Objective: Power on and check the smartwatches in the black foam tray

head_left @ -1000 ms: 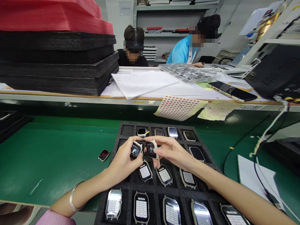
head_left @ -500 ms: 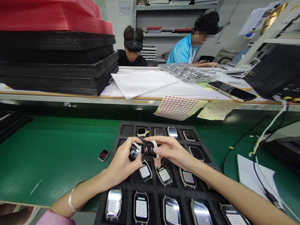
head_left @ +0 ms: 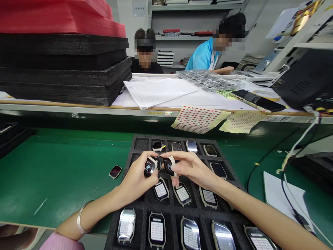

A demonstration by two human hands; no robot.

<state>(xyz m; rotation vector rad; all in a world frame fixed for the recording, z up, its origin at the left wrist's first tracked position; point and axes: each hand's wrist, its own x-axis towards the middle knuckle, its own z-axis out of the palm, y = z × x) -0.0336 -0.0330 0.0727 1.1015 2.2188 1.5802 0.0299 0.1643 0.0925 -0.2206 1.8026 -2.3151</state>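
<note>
My left hand is closed around a smartwatch case without a strap, its dark screen lit with a small blue figure. Close beside it, my right hand pinches a second smartwatch case with a similar lit screen, tilted to the left. Both are held above a black foam tray divided into compartments. Several more watch cases lie in it; those in the nearer rows, such as this watch, show white keypad-like screens. Part of the tray is hidden under my hands and right forearm.
A single watch lies on the green tabletop left of the tray. Black foam trays are stacked on the shelf, beside papers and a phone. Cables hang at the right. Two people sit across.
My hands and both held watches have barely moved. Across the shelf, the person in blue has drawn a hand back slightly, and the other person's head has shifted a little left.
</note>
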